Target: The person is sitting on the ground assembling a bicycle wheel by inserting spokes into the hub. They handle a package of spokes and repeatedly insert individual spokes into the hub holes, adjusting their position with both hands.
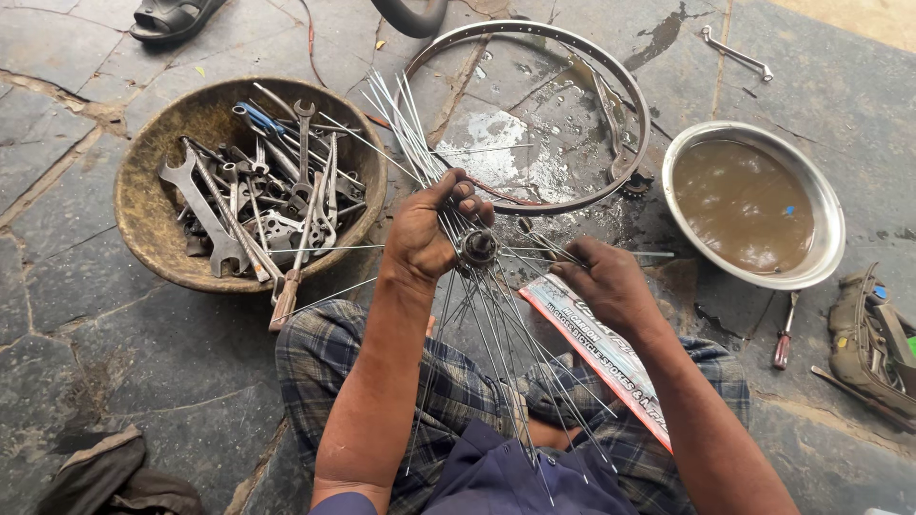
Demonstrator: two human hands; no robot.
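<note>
Left hand [420,234] clamped round wheel hub [477,248], spokes [496,334] fanning out. Right hand [601,281] pinching single spoke [549,245] at hub. Bare rim [625,91] beyond; spanner bowl [143,181] left.

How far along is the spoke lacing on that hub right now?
Done: many spokes already fan out from the hub. In hand: the left hand holds the hub while the right hand handles a spoke beside it. Left: the bare rim lies on the ground, unattached.
</note>
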